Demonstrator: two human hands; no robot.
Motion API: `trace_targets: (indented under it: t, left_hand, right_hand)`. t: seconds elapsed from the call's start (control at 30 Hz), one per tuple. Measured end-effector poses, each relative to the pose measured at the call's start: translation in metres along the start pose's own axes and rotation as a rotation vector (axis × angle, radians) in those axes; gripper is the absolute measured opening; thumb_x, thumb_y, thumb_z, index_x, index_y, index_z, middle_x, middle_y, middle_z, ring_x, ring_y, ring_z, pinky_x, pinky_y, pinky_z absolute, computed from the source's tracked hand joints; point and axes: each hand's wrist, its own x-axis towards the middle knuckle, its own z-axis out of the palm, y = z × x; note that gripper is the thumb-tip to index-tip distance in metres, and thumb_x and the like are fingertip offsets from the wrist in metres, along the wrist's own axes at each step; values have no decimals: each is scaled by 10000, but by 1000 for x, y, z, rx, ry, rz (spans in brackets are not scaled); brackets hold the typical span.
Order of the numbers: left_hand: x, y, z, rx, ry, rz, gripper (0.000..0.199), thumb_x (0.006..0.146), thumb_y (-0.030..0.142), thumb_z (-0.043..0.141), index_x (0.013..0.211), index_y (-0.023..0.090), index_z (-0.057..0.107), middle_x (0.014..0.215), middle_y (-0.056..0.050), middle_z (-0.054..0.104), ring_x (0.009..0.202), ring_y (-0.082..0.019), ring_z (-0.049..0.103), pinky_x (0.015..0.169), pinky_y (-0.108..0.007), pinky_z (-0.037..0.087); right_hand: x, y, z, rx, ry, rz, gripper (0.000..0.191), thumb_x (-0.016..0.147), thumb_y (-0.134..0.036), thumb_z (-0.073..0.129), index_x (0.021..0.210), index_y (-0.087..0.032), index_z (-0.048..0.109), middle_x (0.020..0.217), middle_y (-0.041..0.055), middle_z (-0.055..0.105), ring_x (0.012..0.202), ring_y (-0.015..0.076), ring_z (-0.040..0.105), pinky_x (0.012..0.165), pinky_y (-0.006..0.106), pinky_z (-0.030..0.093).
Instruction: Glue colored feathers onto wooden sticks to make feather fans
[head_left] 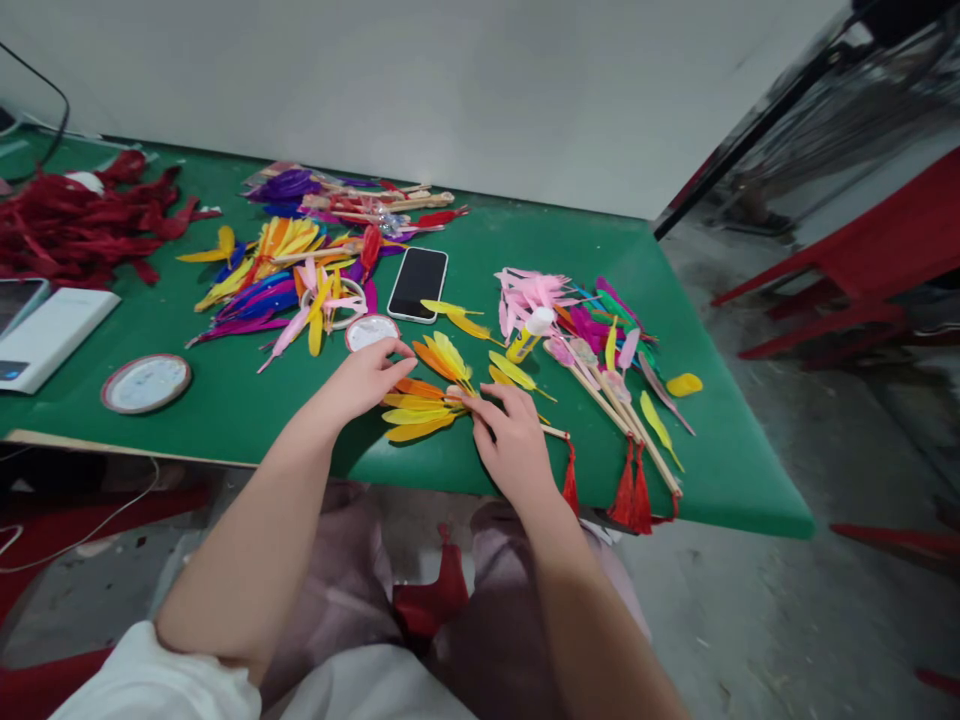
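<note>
A fan of yellow and orange feathers (420, 415) lies on the green table in front of me, its feathers spread to the left and away from me. My right hand (514, 435) is closed over the base of this fan, fingertips pressing where the feathers meet. From under that hand a thin wooden handle (555, 432) sticks out, ending in a red tassel (571, 478). My left hand (375, 378) hovers at the orange feathers' left side, thumb and fingers apart; whether it touches them I cannot tell. Loose yellow feathers (514, 371) lie just beyond my right hand.
Behind the fan are a phone (418, 284), a round lid (373, 332) and a glue stick (529, 335). Tasselled wooden sticks (630, 420) and pink feathers (529, 293) lie right. Bundled feathers (277, 270), another lid (146, 384) and dark red strips (82, 225) fill the left.
</note>
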Motion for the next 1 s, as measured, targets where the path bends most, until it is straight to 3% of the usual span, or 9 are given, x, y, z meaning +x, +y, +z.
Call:
trace_targets:
  t: [0.2, 0.33, 0.53, 0.73, 1.0]
  left_hand:
    - [0, 4, -6, -118, 18, -169, 357, 768, 507, 416, 880, 196, 551, 633, -3, 538, 552, -128, 553, 463, -214, 449]
    - [-4, 6, -11, -122, -39, -257, 403, 758, 542, 421, 959, 216, 545, 642, -17, 564, 599, -165, 597, 440, -226, 464]
    - [-11, 5, -15, -135, -178, -183, 547, 676, 450, 604, 1161, 267, 427, 732, -15, 588, 621, -164, 610, 451, -226, 484]
    - [-11, -1, -12, -162, -216, -112, 620, 668, 361, 640, 1224, 256, 387, 586, 36, 483, 573, -130, 559, 484, -234, 496]
    - [-10, -6, -10, -217, -248, -77, 676, 664, 305, 649, 1264, 271, 339, 597, 33, 514, 542, -113, 538, 500, -246, 489]
  right_hand:
    - [0, 0, 0, 11, -5, -4, 284, 793, -122, 466, 1022, -190, 621, 985, 95, 552, 976, 216, 476, 876, 384, 427]
    - [1, 0, 0, 27, -9, 8, 275, 790, -122, 466, 1012, -179, 618, 991, 96, 558, 981, 217, 479, 883, 386, 421]
    - [1, 0, -1, 74, 40, 67, 230, 778, -124, 477, 961, -150, 615, 962, 105, 577, 958, 217, 495, 871, 390, 429]
    - [1, 1, -1, 91, 39, 89, 214, 770, -112, 477, 923, -163, 617, 941, 98, 583, 944, 215, 504, 860, 400, 434]
    - [0, 0, -1, 82, 59, 141, 132, 758, -117, 498, 816, -173, 603, 900, 90, 593, 905, 210, 516, 838, 391, 436]
